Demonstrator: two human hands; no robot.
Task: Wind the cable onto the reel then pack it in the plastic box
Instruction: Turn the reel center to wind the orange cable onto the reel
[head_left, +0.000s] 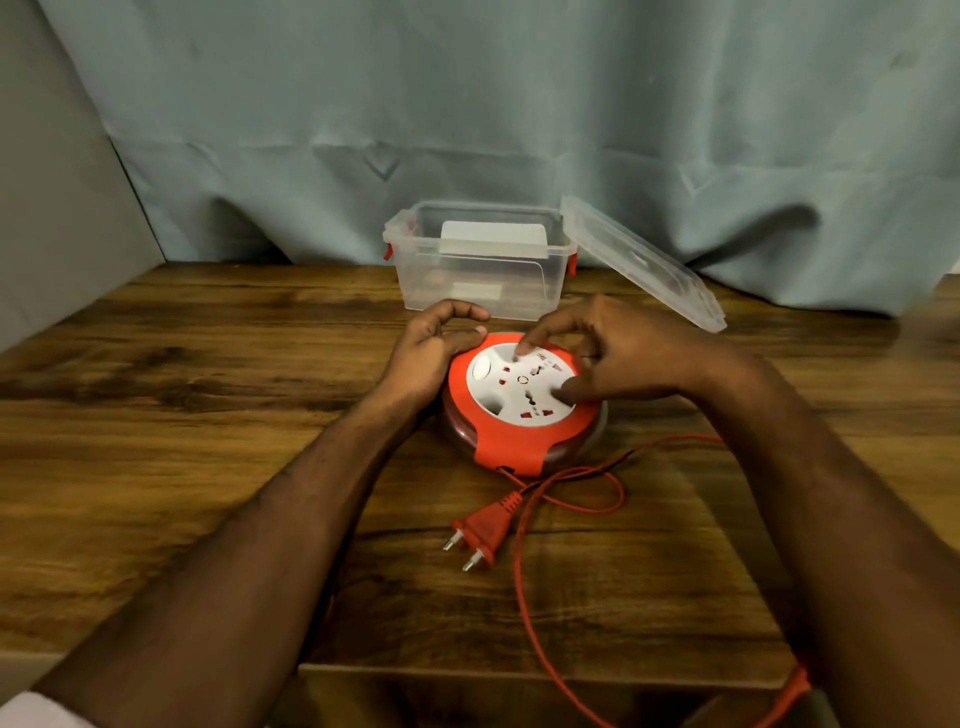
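Observation:
An orange and white round cable reel (519, 415) with sockets on its top face lies flat on the wooden table (182, 415). My left hand (434, 348) holds its left edge, thumb against the orange rim. My right hand (608, 353) sits on top, a fingertip and the thumb pressing into the white centre disc. The orange cable (519, 561) leaves the reel's near side, loops on the table and runs off the front edge. Its two-pin plug (480, 530) lies in front of the reel. The clear plastic box (478, 260) stands open behind the reel.
The box's clear lid (649, 265) leans against its right side. A white card stands inside the box. A grey-blue curtain (467, 104) hangs behind the table. The table's front edge is close to me, with a cable end hanging at the lower right.

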